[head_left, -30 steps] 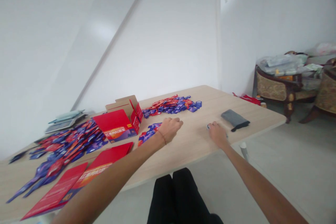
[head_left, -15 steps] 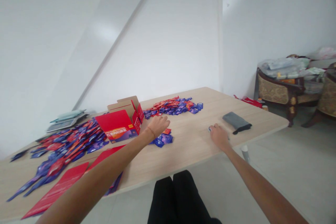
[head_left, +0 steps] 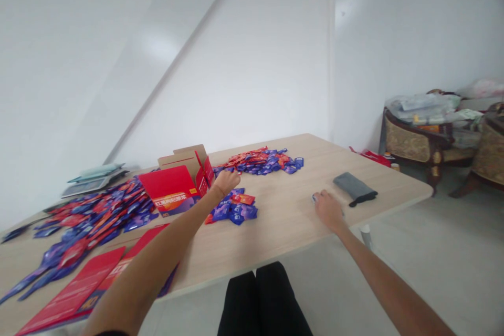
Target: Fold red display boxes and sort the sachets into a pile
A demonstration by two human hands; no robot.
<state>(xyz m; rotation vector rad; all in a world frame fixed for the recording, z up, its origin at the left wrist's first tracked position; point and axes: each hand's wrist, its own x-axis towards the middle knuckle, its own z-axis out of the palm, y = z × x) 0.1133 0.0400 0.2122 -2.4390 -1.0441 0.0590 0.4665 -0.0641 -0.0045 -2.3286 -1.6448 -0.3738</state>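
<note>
My left hand (head_left: 227, 181) reaches over the table to the near edge of the far pile of red and purple sachets (head_left: 260, 160). Its fingers are bent together, with a bit of red at their tips that I cannot make out. Just below it lies a small heap of sachets (head_left: 238, 207). An open red carton (head_left: 171, 189) stands to its left, flaps up. On the right, my right hand (head_left: 327, 211) rests on the table, fingers closed around a small object, its pale and dark end showing; the rest is hidden. A grey pouch (head_left: 355, 188) lies beside it.
A large sachet pile (head_left: 98, 215) spreads over the table's left side, with flat red cartons (head_left: 86, 283) in front. Flat packets (head_left: 94, 178) are stacked behind it. A wall backs the table (head_left: 283, 231). Chairs loaded with bags (head_left: 423, 107) stand at the right.
My left hand has moved away from above the small heap, toward the far pile and carton, uncovering the heap. My right hand stays nearly in place. The view has shifted slightly.
</note>
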